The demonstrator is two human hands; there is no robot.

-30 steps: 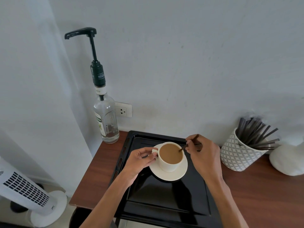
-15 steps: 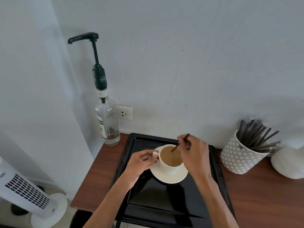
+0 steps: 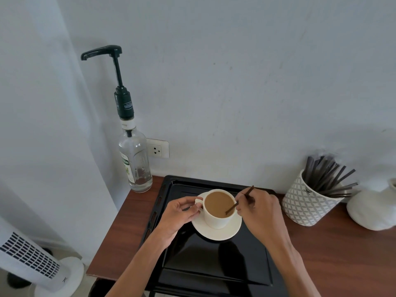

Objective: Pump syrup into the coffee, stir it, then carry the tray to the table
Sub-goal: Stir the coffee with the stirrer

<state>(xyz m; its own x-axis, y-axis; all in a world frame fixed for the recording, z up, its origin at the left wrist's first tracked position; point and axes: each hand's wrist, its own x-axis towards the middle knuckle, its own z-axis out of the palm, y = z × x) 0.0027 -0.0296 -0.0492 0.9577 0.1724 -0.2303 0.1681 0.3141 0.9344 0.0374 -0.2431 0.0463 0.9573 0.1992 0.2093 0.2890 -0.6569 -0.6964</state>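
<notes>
A white cup of milky coffee (image 3: 218, 205) stands on a white saucer (image 3: 216, 231) in a black tray (image 3: 214, 264) on the brown counter. My left hand (image 3: 179, 215) pinches the cup's handle. My right hand (image 3: 260, 213) grips a thin dark stir stick (image 3: 240, 200), whose lower end dips into the coffee at the cup's right side. A clear syrup bottle with a tall black pump (image 3: 132, 151) stands at the counter's back left corner, apart from both hands.
A patterned white pot of dark stir sticks (image 3: 308, 200) sits right of the tray, with a white rounded vessel (image 3: 372, 211) beyond it. A wall socket (image 3: 157, 148) is behind the bottle. A white tower fan (image 3: 32, 260) stands on the floor, left.
The stick's tip has swept around inside the cup, from the left side back to the right edge, with my right hand moving slightly. My left hand stays on the handle.
</notes>
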